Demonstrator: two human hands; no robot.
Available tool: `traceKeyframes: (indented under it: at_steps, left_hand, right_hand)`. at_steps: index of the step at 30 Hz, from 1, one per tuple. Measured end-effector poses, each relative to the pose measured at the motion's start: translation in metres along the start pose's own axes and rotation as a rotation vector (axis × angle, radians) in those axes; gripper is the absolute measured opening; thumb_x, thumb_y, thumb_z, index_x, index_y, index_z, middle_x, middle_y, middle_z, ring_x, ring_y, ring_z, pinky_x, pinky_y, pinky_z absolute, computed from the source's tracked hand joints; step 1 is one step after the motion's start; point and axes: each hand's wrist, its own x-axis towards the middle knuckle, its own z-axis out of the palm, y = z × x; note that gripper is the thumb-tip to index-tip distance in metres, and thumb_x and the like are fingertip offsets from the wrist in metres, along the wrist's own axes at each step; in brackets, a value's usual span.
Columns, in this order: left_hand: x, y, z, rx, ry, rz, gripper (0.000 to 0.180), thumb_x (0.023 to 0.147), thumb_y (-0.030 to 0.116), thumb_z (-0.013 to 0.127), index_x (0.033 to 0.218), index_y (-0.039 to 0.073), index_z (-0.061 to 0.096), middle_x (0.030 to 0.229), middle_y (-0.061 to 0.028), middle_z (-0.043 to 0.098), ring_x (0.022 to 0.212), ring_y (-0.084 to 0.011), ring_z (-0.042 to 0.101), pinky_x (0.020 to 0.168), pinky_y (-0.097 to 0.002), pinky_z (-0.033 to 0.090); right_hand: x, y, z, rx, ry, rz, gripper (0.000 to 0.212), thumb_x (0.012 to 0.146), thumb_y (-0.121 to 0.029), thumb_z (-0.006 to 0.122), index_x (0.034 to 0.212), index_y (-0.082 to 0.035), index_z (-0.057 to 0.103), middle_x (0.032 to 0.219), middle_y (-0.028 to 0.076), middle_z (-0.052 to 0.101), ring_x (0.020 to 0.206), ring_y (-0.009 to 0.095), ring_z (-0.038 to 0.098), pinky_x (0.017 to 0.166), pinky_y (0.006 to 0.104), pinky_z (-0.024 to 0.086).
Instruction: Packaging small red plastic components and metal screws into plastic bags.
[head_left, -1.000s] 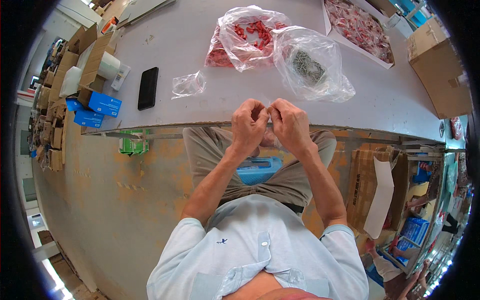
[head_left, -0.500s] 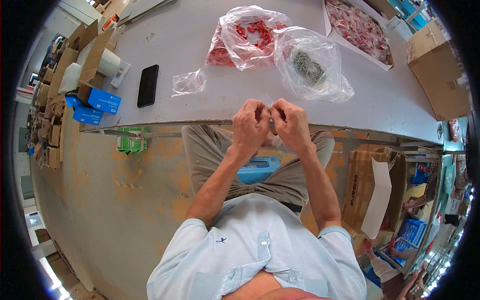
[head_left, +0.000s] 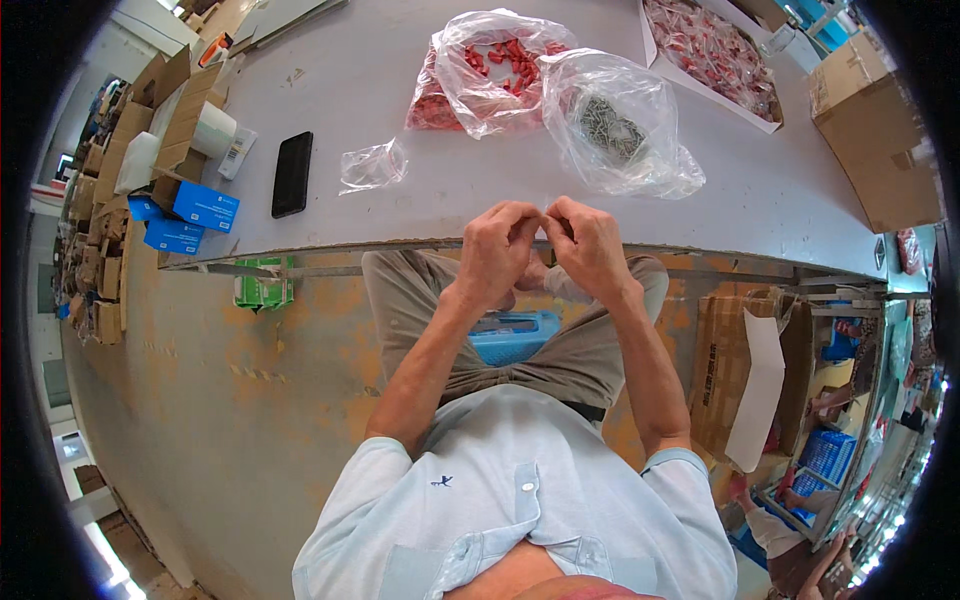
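Note:
At the table's near edge, my left hand [head_left: 495, 252] and my right hand [head_left: 592, 248] meet with their fingertips pinched together. Whatever lies between the fingers is too small and too covered to make out. Just beyond them stands an open clear plastic bag of small grey metal pieces, perhaps screws [head_left: 612, 130]. Left of it is an open clear bag [head_left: 462, 95] of small red pieces [head_left: 512, 62]. Some small empty clear plastic bags [head_left: 373, 166] lie on the tabletop, left of my hands.
A black phone [head_left: 292, 175] and blue boxes [head_left: 206, 205] lie on the table's left side. At the far right, a white tray [head_left: 655, 45] holds many small packets with red contents, beside a cardboard box [head_left: 872, 140]. Below the table, right, stands a large open carton [head_left: 715, 375].
Both hands stay pinched together at the table edge, shifting only slightly. The whole view has moved a little. Nothing on the table has been picked up or put down.

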Motion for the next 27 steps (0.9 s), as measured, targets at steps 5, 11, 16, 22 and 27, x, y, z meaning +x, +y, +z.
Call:
traceKeyframes:
  at_steps: [5, 11, 16, 22, 27]
  left_hand:
    - [0.001, 0.007, -0.002, 0.048, -0.061, 0.032, 0.007, 0.092, 0.002, 0.070, 0.098, -0.001, 0.073, 0.088, -0.0134, 0.074, 0.070, -0.0204, 0.070, 0.065, -0.0325, 0.057]
    - [-0.010, -0.006, 0.017, 0.129, 0.197, 0.020, 0.007, 0.090, 0.005, 0.071, 0.095, 0.000, 0.071, 0.084, -0.0127, 0.072, 0.068, -0.0198, 0.069, 0.063, -0.0319, 0.055]
    - [0.002, 0.005, 0.008, 0.064, 0.151, 0.023, 0.017, 0.086, 0.002, 0.073, 0.102, 0.001, 0.069, 0.083, -0.0131, 0.070, 0.071, -0.0247, 0.070, 0.067, -0.0379, 0.056]
    - [-0.002, 0.011, -0.021, 0.087, -0.033, 0.372, 0.023, 0.084, 0.002, 0.076, 0.106, 0.005, 0.070, 0.086, -0.0073, 0.066, 0.069, -0.0191, 0.064, 0.063, -0.0332, 0.052]
    - [0.004, 0.014, -0.020, 0.278, -0.185, 0.529, 0.031, 0.074, 0.005, 0.079, 0.104, 0.007, 0.070, 0.087, -0.0061, 0.060, 0.073, -0.0243, 0.065, 0.068, -0.0384, 0.052]
  right_hand:
    - [0.000, -0.003, -0.003, -0.013, -0.019, -0.048, 0.014, 0.095, -0.012, 0.063, 0.091, 0.001, 0.064, 0.082, 0.022, 0.068, 0.079, 0.043, 0.067, 0.069, 0.0495, 0.051]
    - [-0.006, -0.005, 0.001, -0.151, -0.010, -0.027, 0.016, 0.094, -0.012, 0.063, 0.086, 0.001, 0.062, 0.077, 0.022, 0.067, 0.076, 0.042, 0.067, 0.067, 0.0497, 0.050]
    - [-0.005, -0.008, -0.005, 0.000, 0.022, 0.116, 0.018, 0.092, -0.014, 0.065, 0.085, 0.002, 0.065, 0.072, 0.021, 0.066, 0.066, 0.036, 0.067, 0.063, 0.0449, 0.051]
    - [-0.005, -0.002, -0.012, 0.082, 0.032, 0.207, 0.019, 0.092, -0.015, 0.064, 0.087, 0.003, 0.068, 0.069, 0.017, 0.066, 0.061, 0.024, 0.066, 0.061, 0.0402, 0.052]
    - [-0.006, -0.009, -0.015, 0.071, 0.011, 0.219, 0.019, 0.092, -0.015, 0.064, 0.087, 0.003, 0.068, 0.067, 0.017, 0.065, 0.059, 0.024, 0.066, 0.060, 0.0408, 0.052]
